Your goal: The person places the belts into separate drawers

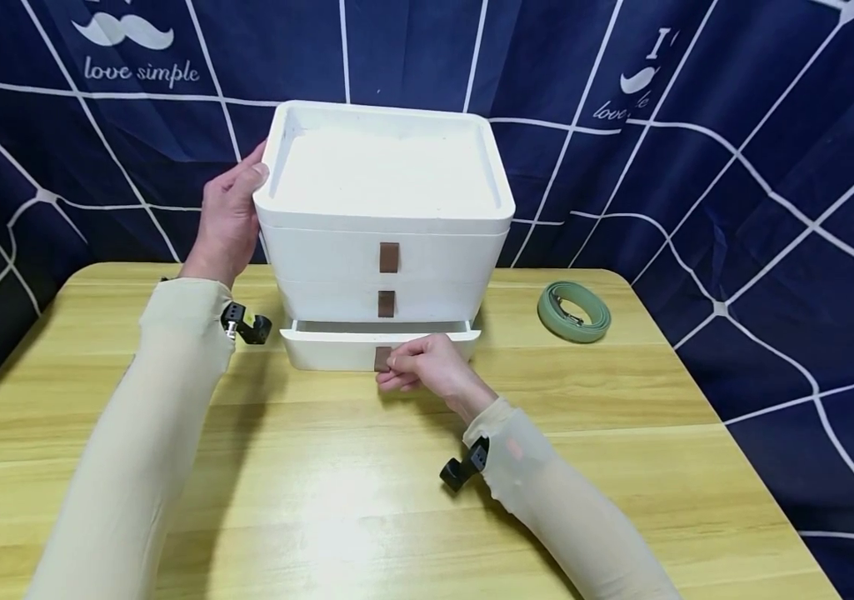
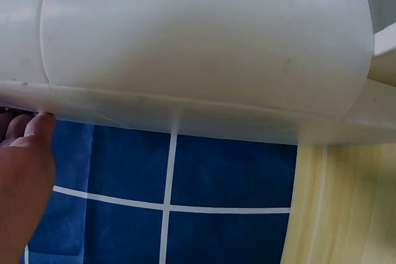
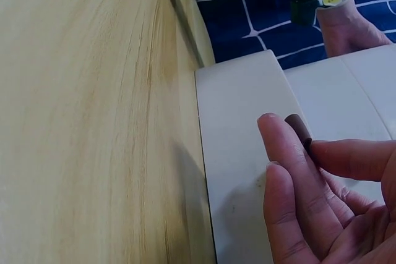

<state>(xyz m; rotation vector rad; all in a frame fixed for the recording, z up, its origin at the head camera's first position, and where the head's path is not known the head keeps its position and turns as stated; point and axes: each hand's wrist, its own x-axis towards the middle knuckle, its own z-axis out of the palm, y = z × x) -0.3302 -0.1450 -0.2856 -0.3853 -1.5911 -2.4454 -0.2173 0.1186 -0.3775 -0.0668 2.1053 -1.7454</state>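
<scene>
Right hand (image 1: 432, 367) pinching brown tab (image 1: 382, 359) of bottom drawer (image 1: 329, 353), thumb against finger; drawer partly out, gap above front. White cabinet (image 1: 325, 262) upright on wooden table (image 1: 307, 475), upper two drawers closed. Left hand (image 1: 227, 218) touching cabinet's left side near top; fingers partly hidden, can't tell if curled. Coiled green belt (image 1: 580, 332) right of cabinet, apart

Passable between cabinet (image 1: 322, 267) and strap (image 1: 575, 334); blocked low front by open drawer (image 1: 329, 354) and right hand (image 1: 432, 367), left by left hand (image 1: 230, 212).
</scene>
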